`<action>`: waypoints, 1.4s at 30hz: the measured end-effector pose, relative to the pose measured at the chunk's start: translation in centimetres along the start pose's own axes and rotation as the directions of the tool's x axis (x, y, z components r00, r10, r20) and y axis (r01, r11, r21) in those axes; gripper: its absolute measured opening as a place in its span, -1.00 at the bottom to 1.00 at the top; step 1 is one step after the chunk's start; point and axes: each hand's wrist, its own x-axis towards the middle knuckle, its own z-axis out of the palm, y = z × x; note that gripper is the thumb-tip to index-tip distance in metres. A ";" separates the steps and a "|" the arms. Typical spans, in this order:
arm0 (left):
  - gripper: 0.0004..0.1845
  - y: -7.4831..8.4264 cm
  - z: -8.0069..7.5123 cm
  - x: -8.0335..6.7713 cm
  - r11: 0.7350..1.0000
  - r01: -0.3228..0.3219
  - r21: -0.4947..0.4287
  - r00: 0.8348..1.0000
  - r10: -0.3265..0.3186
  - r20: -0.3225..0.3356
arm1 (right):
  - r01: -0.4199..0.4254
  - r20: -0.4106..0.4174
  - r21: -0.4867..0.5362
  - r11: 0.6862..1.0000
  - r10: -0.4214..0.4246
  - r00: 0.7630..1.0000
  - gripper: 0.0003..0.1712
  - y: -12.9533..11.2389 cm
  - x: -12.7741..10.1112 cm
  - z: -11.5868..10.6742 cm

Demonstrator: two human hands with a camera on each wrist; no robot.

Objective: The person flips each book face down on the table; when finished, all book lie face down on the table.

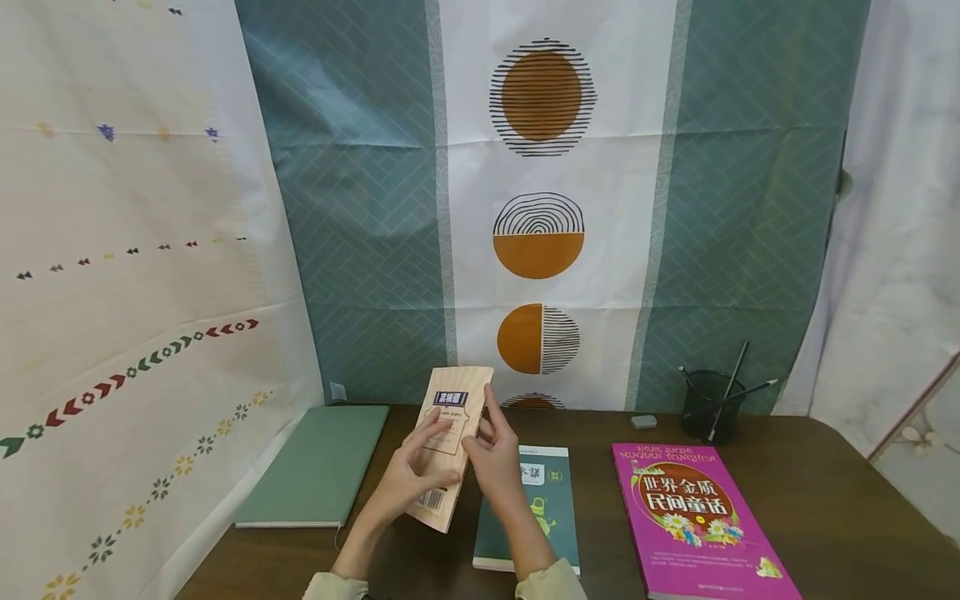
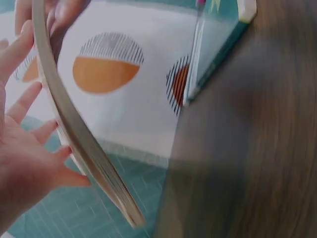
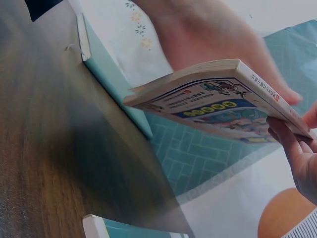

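A thin cream paperback book (image 1: 452,400) is held up, tilted, above the table in the head view. My right hand (image 1: 497,467) pinches it along its spine side, thumb on the pale cover and fingers behind. Spread fingers of my left hand (image 1: 405,475) touch that same cover. The left wrist view has the book's page edge (image 2: 84,134) toward the camera, with the left hand (image 2: 29,153) lying flat-fingered against one side. From the right wrist, the other cover (image 3: 213,101) shows a colourful picture, gripped by the right hand (image 3: 302,163) near the spine.
Below the hands lies a dark green book (image 1: 498,533), partly covered by the right forearm. A green notebook (image 1: 322,467) is at left, a magenta storybook (image 1: 705,533) at right. A black mesh pen cup (image 1: 708,408) and small grey eraser (image 1: 643,422) stand near the patterned curtain.
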 end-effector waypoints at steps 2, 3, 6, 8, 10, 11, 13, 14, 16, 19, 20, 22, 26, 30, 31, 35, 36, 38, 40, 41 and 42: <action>-0.24 -0.5 -0.6 0.0 0.997 0.062 -0.035 0.998 -0.063 -0.009 | 0.003 0.001 0.000 1.000 -0.003 1.000 -0.06 -0.1 0.0 -0.1; -0.22 -0.7 -0.8 0.0 0.994 0.092 -0.052 0.996 -0.092 -0.008 | 0.001 0.003 0.002 1.000 -0.001 1.000 -0.06 -0.1 0.0 -0.2; -0.15 -1.3 -1.8 -0.1 0.981 0.184 -0.062 0.982 -0.186 -0.026 | -0.003 0.016 0.013 1.000 0.003 1.000 -0.05 -0.1 0.0 -0.2; -0.12 -1.5 -2.3 -0.2 0.971 0.235 -0.050 0.970 -0.237 -0.055 | -0.010 0.023 0.015 1.000 0.010 1.000 -0.05 0.0 0.1 -0.2; -0.13 -1.7 -2.9 -0.3 0.964 0.265 -0.027 0.959 -0.266 -0.096 | -0.021 0.027 0.013 1.000 0.021 0.999 -0.06 0.2 0.2 -0.3; -0.17 -1.7 -3.1 -0.4 0.961 0.275 -0.018 0.953 -0.275 -0.123 | -0.025 0.028 0.007 1.000 0.025 0.999 -0.08 0.4 0.2 -0.4; -0.26 -1.6 -3.5 -0.4 0.957 0.290 -0.011 0.940 -0.287 -0.184 | -0.038 0.024 -0.009 0.999 0.038 0.999 -0.11 0.8 0.4 -0.6; -0.30 -1.6 -3.7 -0.5 0.955 0.298 -0.005 0.933 -0.292 -0.209 | -0.049 0.018 -0.023 0.999 0.049 0.999 -0.12 1.0 0.5 -0.7; -0.38 -1.6 -3.9 -0.6 0.948 0.317 0.003 0.919 -0.307 -0.248 | -0.069 0.017 -0.043 0.997 0.070 0.997 -0.15 1.5 0.6 -0.9; -0.44 -1.8 -4.0 -0.7 0.933 0.358 0.011 0.898 -0.341 -0.279 | -0.093 0.017 -0.069 0.993 0.094 0.995 -0.16 2.3 0.6 -1.1; -0.44 -1.8 -4.0 -0.7 0.928 0.372 0.014 0.892 -0.353 -0.283 | -0.101 0.019 -0.073 0.992 0.103 0.995 -0.16 2.6 0.6 -1.2; -0.45 -2.0 -4.1 -0.8 0.921 0.389 0.019 0.882 -0.367 -0.297 | -0.110 0.031 -0.078 0.991 0.112 0.993 -0.15 3.0 0.6 -1.3; -0.44 -2.2 -4.2 -0.8 0.916 0.402 0.012 0.868 -0.377 -0.324 | -0.151 0.068 -0.071 0.986 0.156 0.985 -0.14 3.9 0.7 -1.6; -0.42 -2.6 -4.4 -0.9 0.905 0.425 0.005 0.848 -0.396 -0.353 | -0.200 0.139 -0.056 0.978 0.206 0.969 -0.09 5.1 0.9 -2.1; -0.41 -2.8 -4.6 -1.0 0.903 0.429 0.004 0.844 -0.400 -0.357 | -0.206 0.157 -0.058 0.977 0.213 0.964 -0.08 5.4 0.9 -2.1; -0.40 -3.5 -4.9 -1.2 0.894 0.448 0.003 0.830 -0.414 -0.374 | -0.215 0.173 -0.146 0.966 0.239 0.955 -0.04 6.5 0.9 -2.1; -0.40 -3.8 -4.9 -1.2 0.894 0.448 0.005 0.830 -0.413 -0.376 | -0.215 0.163 -0.170 0.962 0.243 0.956 -0.04 6.7 0.9 -2.1; -0.41 -4.3 -4.8 -1.2 0.891 0.455 0.009 0.825 -0.418 -0.382 | -0.222 0.138 -0.220 0.950 0.255 0.957 -0.03 7.1 0.9 -2.1; -0.41 -4.9 -4.6 -1.2 0.890 0.456 0.013 0.823 -0.417 -0.385 | -0.225 0.126 -0.240 0.944 0.260 0.957 -0.03 7.6 0.9 -2.1; -0.41 -5.1 -4.5 -1.2 0.888 0.459 0.013 0.821 -0.419 -0.388 | -0.224 0.125 -0.246 0.943 0.260 0.957 -0.02 7.9 0.8 -2.1; -0.41 -5.4 -4.4 -1.3 0.887 0.462 0.012 0.819 -0.421 -0.389 | -0.225 0.125 -0.249 0.942 0.261 0.957 -0.02 8.1 0.8 -2.1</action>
